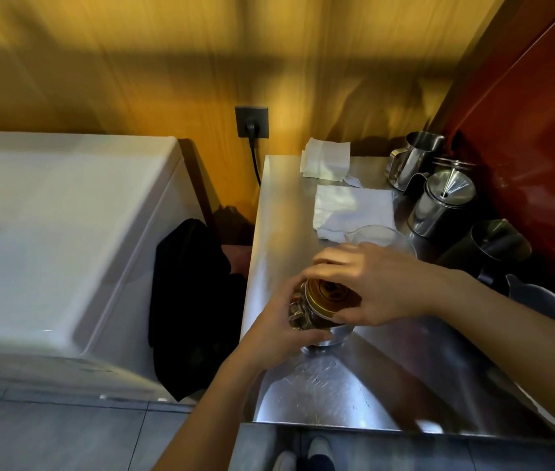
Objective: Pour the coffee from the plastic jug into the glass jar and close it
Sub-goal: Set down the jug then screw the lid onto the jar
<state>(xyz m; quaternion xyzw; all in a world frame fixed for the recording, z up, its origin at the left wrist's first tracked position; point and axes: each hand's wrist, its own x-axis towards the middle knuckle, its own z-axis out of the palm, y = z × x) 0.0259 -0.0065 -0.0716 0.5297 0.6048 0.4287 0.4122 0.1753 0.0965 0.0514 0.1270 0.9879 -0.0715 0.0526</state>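
Note:
A glass jar holding dark coffee stands on the steel counter near its left edge. My left hand wraps around the jar's side. My right hand grips the gold metal lid sitting on the jar's mouth, with fingers curled over its rim. A clear plastic jug stands just behind my right hand, partly hidden by it.
White cloths lie at the back of the counter. Steel pitchers, a lidded steel pot, a dark cup and a grey jug crowd the right side. A white appliance and black cloth are left.

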